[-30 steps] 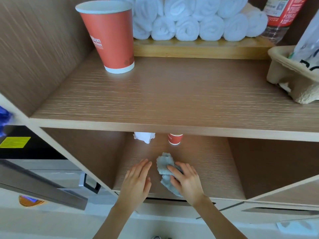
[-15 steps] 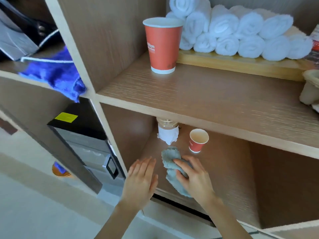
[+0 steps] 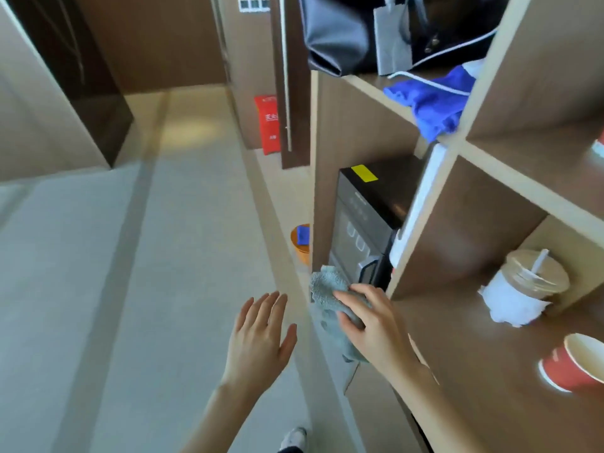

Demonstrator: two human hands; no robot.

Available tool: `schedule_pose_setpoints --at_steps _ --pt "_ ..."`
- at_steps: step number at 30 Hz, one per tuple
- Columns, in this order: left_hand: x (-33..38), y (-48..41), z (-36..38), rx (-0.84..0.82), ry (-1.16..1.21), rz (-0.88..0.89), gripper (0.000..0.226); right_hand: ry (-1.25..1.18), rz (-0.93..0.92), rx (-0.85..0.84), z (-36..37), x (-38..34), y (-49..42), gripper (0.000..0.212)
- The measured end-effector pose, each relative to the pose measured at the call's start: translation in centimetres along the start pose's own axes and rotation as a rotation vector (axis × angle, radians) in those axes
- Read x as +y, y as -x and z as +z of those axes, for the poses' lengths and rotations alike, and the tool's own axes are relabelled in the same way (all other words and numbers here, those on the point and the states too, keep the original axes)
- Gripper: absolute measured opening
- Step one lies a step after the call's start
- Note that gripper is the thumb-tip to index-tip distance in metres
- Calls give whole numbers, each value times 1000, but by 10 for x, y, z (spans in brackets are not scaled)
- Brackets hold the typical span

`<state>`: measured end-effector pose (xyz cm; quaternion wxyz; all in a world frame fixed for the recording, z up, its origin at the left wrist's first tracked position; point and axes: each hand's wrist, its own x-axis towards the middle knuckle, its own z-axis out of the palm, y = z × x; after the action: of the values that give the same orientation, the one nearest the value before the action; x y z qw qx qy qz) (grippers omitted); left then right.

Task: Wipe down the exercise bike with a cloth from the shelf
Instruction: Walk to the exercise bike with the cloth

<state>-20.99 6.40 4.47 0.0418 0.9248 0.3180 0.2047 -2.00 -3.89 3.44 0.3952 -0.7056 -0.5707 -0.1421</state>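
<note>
Holding the grey cloth (image 3: pixel 327 289) in my right grip (image 3: pixel 376 325): fingers and thumb are curling round the bunched middle, clamped on the fabric. The cloth is sitting at the front-left corner of the lower shelf (image 3: pixel 457 371), level with the upright panel there. Its top is sticking out past my fingertips and its tail is hanging below my palm. Can't tell whether it is touching the panel.

My left grip (image 3: pixel 258 341) is hovering palm-down over the floor (image 3: pixel 130 289), fingers straight and spread apart, carrying nothing. It is sitting just left of the cloth, not touching it.

On the same shelf:
- A lidded cup (image 3: pixel 529 282) with a straw is standing toward the back-left corner, with white tissue (image 3: pixel 510 308) bunching round its lower half.
- A red paper cup (image 3: pixel 575 367) is standing nearer the front, to the right, mouth open.

A black appliance (image 3: pixel 376 197) with a yellow sticker (image 3: pixel 363 173) is sitting in the bay left of the panel. On the shelf above it, a blue cloth (image 3: pixel 431 103) is draping over the front edge, with a black bag (image 3: pixel 343 34) lying behind it.

An orange bucket (image 3: pixel 302 243) is standing on the floor beside the shelving's left side, holding something blue.
</note>
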Motion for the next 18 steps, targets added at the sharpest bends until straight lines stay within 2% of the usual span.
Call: schedule_pose_setpoints --at_steps 12,18 --pt "-126 153 -111 180 -288 -693 47 -428 -461 -326 151 -205 -51 33" --pt "-198 244 -158 301 -436 -940 47 -590 -655 -426 221 -336 -55 31"
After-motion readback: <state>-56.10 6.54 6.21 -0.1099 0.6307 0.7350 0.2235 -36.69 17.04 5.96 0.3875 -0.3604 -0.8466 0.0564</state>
